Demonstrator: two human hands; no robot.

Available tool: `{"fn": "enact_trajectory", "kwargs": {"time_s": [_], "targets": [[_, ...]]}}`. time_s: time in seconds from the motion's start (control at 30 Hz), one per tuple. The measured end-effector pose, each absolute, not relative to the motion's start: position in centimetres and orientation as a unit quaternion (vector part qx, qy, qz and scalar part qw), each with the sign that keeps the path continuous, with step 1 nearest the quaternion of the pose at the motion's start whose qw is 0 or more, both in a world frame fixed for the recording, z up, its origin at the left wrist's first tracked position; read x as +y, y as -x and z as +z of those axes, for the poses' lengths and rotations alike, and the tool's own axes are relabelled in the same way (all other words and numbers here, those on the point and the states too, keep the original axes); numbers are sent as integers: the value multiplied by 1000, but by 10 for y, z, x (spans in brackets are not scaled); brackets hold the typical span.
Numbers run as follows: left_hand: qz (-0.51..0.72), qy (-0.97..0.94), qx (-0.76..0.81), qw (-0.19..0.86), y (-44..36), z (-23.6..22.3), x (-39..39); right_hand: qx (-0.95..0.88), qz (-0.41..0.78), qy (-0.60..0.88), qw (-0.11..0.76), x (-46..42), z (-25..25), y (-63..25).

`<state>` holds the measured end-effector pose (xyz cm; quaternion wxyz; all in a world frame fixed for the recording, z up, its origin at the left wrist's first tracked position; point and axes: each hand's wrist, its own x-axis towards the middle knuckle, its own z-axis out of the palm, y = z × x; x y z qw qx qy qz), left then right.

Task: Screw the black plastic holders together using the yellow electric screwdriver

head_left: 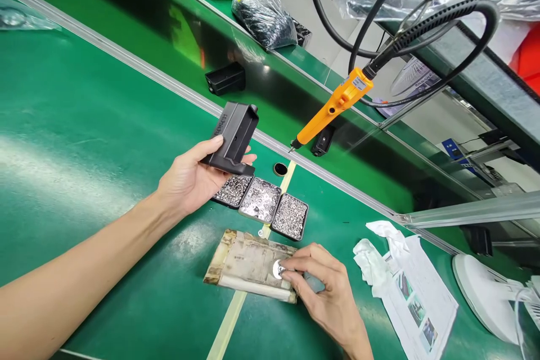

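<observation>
My left hand (189,177) grips a black plastic housing (234,138), raised above the bench with its hollow side turned to the right. Between the thumb and fingers of my right hand (323,281) is a small round metal washer (277,269), held over a stained, tape-wrapped pad (248,264). Behind the pad stand three small black trays of metal hardware: one with small screws (235,188), one with flat washers (260,200) and one with small nut-like pieces (290,217). An orange electric screwdriver (333,109) hangs bit-down beyond them.
A small round black-centred piece (280,169) lies behind the trays. Two more black housings, one at the left (225,78) and one by the screwdriver (323,140), sit past the metal rail (169,81). Crumpled tissue (373,264), printed sheets (415,298) and a white fan base (481,295) are at right.
</observation>
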<state>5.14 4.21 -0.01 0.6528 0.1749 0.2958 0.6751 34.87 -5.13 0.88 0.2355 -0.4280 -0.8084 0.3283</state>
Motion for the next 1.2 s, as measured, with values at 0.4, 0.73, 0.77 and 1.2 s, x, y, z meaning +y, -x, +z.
{"fn": "enact_trajectory", "kwargs": {"time_s": [0.4,0.73,0.77,1.2], "targets": [[650,-160,268,692,-62,3,33,-833,233,351,358,-30,3,-347],[613,-205,227,729,-78,5,19,-875,-64,330,349,-13,28,-276],[610,-201,223,733,-80,4,18,-879,-79,332,334,-9,30,-267],[559,-345,174,734,-72,7,12,-543,576,352,499,-3,35,-296]]}}
